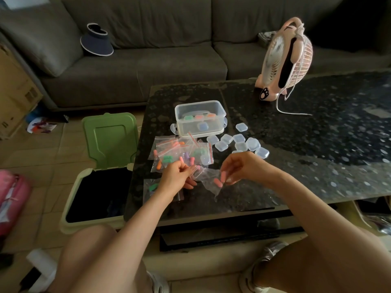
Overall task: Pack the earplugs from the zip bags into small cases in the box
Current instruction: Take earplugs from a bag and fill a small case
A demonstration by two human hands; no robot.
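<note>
Okay, your left hand [177, 176] and right hand [239, 168] each pinch the clear plastic zip bag [208, 179] of pink foam earplugs [218, 182] over the near dark speckled desk [317, 144]. Pull its mouth wide, then tip them out beside the small clear square cases [243, 142], far right.

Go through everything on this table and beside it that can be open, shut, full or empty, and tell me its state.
Clear box: open, coloured cases inside.
Bin: lid up.
Zip bag: pinched by left hand and right hand, pink earplugs inside.
Loose small cases: shut, look empty.
Fan: running or not, cannot tell.
</note>
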